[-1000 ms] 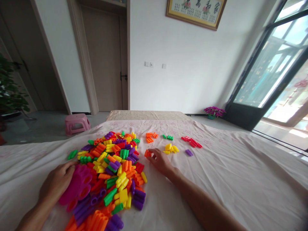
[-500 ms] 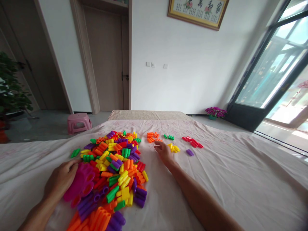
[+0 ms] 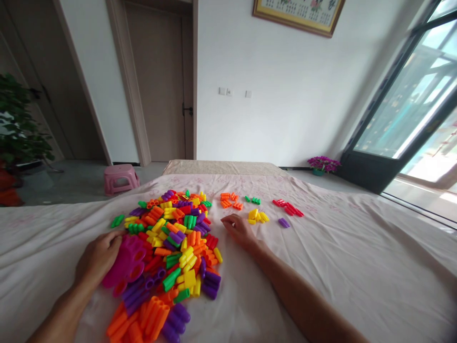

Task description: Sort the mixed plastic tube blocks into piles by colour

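My left hand point(image 3: 98, 255) is closed on the edge of a magenta plastic piece with rounded, scalloped lobes point(image 3: 125, 263), tilted against the left side of a heap. That heap of plastic tube-shaped building blocks point(image 3: 187, 257) is orange, yellow, green, purple and red. My right hand point(image 3: 240, 229) hovers just right of the heap, its fingers pointing left and slightly apart, with nothing visible in them. Beyond it lie small groups by colour: orange blocks point(image 3: 225, 204), green blocks point(image 3: 255, 201), yellow blocks point(image 3: 263, 217) and red blocks point(image 3: 293, 208). A purple block point(image 3: 283, 222) lies by itself.
A pale, wrinkled cloth point(image 3: 339, 267) covers the surface under the blocks. A single green block point(image 3: 117, 220) sits off the heap's left edge. On the floor stand a pink stool point(image 3: 121, 180), a leafy plant point(image 3: 21, 128) and a pot of magenta flowers point(image 3: 323, 165).
My right hand has drawn back from the orange group, towards me and slightly left. An orange block there is now uncovered. My left hand stays on the magenta piece; the view has shifted slightly.
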Available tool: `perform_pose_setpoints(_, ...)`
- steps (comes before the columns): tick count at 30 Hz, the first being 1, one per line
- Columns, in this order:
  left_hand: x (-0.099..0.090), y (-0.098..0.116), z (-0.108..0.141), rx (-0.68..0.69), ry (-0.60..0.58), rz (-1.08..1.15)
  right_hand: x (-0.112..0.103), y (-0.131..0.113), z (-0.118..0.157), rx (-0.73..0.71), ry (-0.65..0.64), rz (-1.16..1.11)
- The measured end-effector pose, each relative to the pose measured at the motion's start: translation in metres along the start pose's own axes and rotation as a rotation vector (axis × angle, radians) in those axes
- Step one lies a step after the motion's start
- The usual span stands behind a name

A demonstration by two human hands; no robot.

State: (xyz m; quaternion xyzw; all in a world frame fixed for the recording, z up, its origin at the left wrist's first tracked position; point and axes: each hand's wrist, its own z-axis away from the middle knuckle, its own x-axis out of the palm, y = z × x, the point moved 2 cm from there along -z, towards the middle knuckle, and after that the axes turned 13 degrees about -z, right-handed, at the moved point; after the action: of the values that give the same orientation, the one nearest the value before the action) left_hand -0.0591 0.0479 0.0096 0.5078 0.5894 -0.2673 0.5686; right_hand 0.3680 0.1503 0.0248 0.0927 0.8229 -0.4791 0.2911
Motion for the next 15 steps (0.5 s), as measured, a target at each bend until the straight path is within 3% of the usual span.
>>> perform_pose_setpoints(6,0.000,0.001,0.000,-0.006,-0.039,-0.001,0.008,-0.031,0.011,-0.152,-0.244,0.120)
perform_pose_setpoints(10,-0.001,0.001,0.000,-0.004,-0.032,-0.004,0.014,-0.045,0.015,-0.189,-0.279,0.121)
perform_pose_setpoints(15,-0.002,0.001,-0.001,0.002,0.006,-0.036,0.023,-0.040,0.017,-0.056,-0.228,-0.027)
